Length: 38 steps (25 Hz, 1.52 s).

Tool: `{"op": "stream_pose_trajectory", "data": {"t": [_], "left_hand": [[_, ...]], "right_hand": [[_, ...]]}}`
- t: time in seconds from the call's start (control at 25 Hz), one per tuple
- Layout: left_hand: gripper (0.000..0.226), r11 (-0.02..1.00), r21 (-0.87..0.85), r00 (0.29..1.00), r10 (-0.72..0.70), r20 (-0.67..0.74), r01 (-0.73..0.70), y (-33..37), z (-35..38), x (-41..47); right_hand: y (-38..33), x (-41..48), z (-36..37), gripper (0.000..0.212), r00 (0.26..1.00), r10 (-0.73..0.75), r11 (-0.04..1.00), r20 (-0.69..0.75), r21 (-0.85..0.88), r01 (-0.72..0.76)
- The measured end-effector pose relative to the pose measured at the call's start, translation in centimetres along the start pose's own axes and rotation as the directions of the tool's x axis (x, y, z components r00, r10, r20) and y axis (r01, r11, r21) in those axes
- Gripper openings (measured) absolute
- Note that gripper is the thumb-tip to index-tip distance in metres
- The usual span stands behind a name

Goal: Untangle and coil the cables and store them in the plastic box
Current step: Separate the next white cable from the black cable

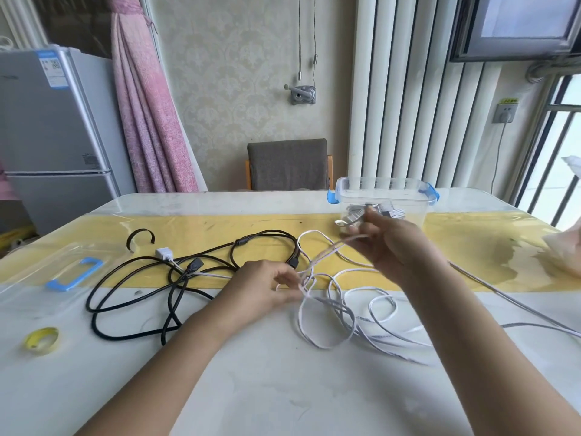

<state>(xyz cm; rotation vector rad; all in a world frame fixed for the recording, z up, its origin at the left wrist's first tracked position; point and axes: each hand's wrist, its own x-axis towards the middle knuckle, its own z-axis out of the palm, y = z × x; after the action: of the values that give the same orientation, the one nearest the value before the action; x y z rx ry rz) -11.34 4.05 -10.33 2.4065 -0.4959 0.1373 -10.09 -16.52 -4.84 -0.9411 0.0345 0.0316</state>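
Note:
A long white cable (330,322) lies in loose tangled loops on the table in front of me. My left hand (267,284) pinches it where several loops cross. My right hand (393,247) is raised a little farther back and grips a strand that runs down to my left hand. A black cable (132,297) sprawls in loops to the left, with a small white plug (164,253) lying on it. The clear plastic box (383,196) with blue clips stands behind my right hand and holds some coiled cable.
The box's clear lid (63,275) with a blue handle lies at the left. A yellow tape roll (42,339) sits near the front left. A black curved clip (140,237) lies behind the black cable. A plastic bag (562,253) is at the right edge. A chair (287,165) stands behind the table.

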Motion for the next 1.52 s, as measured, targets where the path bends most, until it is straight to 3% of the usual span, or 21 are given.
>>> {"op": "stream_pose_trajectory", "data": {"t": [0.04,0.08,0.12,0.16,0.2,0.24,0.36,0.44,0.52,0.6,0.68,0.8,0.88,0.92,1.0,1.08,1.24,1.32,1.4,1.52], "left_hand": [[0.029,0.994,0.101,0.998,-0.053,0.038,0.049,-0.7,-0.4,-0.1],[0.038,0.982,0.158,0.994,-0.107,0.034,0.1,-1.2,-1.0,-0.2],[0.043,0.972,0.178,0.987,-0.159,0.005,0.156,-1.6,-1.6,-0.3],[0.046,0.96,0.188,0.978,-0.205,-0.036,0.209,-2.0,-2.2,-0.4],[0.048,0.943,0.205,0.965,-0.253,-0.064,0.261,-2.4,-2.8,-0.6],[0.048,0.927,0.222,0.953,-0.297,-0.062,0.303,-2.8,-3.3,-0.7],[0.041,0.911,0.252,0.941,-0.337,-0.001,0.327,-3.1,-3.7,-0.7],[0.024,0.888,0.324,0.944,-0.323,-0.067,0.327,-3.0,-3.3,-0.4],[0.008,0.817,0.456,0.936,-0.317,-0.154,0.352,-2.7,-3.0,-0.2],[0.008,0.761,0.558,0.943,-0.29,-0.164,0.331,-3.0,-2.2,0.1],[0.014,0.812,0.546,0.978,-0.149,-0.145,0.205,-2.9,-1.5,0.4],[0.029,0.961,0.237,0.956,0.194,-0.221,-0.14,-1.6,-1.0,0.7],[0.016,0.962,0.036,0.928,0.271,-0.258,-0.271,-0.9,-0.9,0.5],[0.011,0.967,-0.022,0.944,0.244,-0.22,-0.255,-0.7,-1.0,0.4],[0.011,0.993,-0.025,0.99,0.116,-0.08,-0.118,-1.1,-1.3,0.2],[0.015,0.994,0.103,0.999,-0.043,-0.007,0.043,-1.8,-1.7,0.0],[0.031,0.991,0.063,0.983,-0.104,-0.148,0.115,-2.2,-3.5,-0.1],[0.048,0.99,0.056,0.964,-0.112,-0.243,0.129,-2.2,-4.5,-0.3],[0.054,0.992,0.032,0.928,-0.106,-0.357,0.125,-2.7,-5.0,-0.3],[0.042,0.925,-0.381,0.912,-0.152,-0.381,-0.005,-3.0,-5.8,0.0]], "right_hand": [[-0.8,0.1,-0.7,0.028,0.99,-0.105,0.982,-0.089,-0.165,0.089],[-1.5,0.3,-1.7,0.028,0.959,-0.244,0.867,-0.142,-0.476,0.149],[-1.9,0.4,-2.8,0.027,0.917,-0.373,0.592,-0.138,-0.797,0.121],[-2.2,0.6,-3.7,0.024,0.878,-0.463,0.267,-0.118,-0.964,0.012],[-2.2,0.6,-4.2,0.02,0.861,-0.496,0.037,-0.116,-0.993,-0.112],[-2.0,0.5,-4.3,0.014,0.862,-0.487,-0.081,-0.142,-0.975,-0.207],[-0.7,0.3,-4.3,0.026,0.89,-0.407,-0.29,-0.205,-0.895,-0.339],[0.0,0.1,-3.9,0.034,0.888,-0.431,-0.41,-0.159,-0.842,-0.35],[0.4,0.3,-3.4,0.042,0.865,-0.501,-0.4,-0.004,-0.885,-0.236],[1.3,0.6,-2.4,0.049,0.793,-0.546,-0.296,0.27,-0.948,0.119],[2.8,-0.1,-0.5,0.04,0.776,-0.418,-0.136,0.473,-0.877,0.461],[6.5,-1.1,0.7,0.036,0.763,-0.094,-0.037,0.64,-0.768,0.64],[7.0,-1.0,0.8,0.021,0.777,-0.055,0.032,0.627,-0.777,0.629],[6.5,-0.8,0.8,0.019,0.796,-0.055,0.08,0.603,-0.792,0.605],[5.2,-0.4,0.6,0.025,0.833,-0.104,0.071,0.543,-0.832,0.551],[3.8,-0.1,0.6,0.029,0.854,-0.271,0.001,0.443,-0.888,0.461],[1.1,0.6,-1.1,0.033,0.775,-0.612,0.025,0.161,-0.975,0.222],[-0.3,1.1,-2.8,0.033,0.71,-0.701,0.041,0.062,-0.991,0.127],[-1.4,1.5,-4.5,0.032,0.698,-0.716,0.041,-0.017,-0.999,0.017],[-1.9,1.8,-5.8,0.03,0.751,-0.656,0.013,-0.077,-0.996,-0.091]]}}
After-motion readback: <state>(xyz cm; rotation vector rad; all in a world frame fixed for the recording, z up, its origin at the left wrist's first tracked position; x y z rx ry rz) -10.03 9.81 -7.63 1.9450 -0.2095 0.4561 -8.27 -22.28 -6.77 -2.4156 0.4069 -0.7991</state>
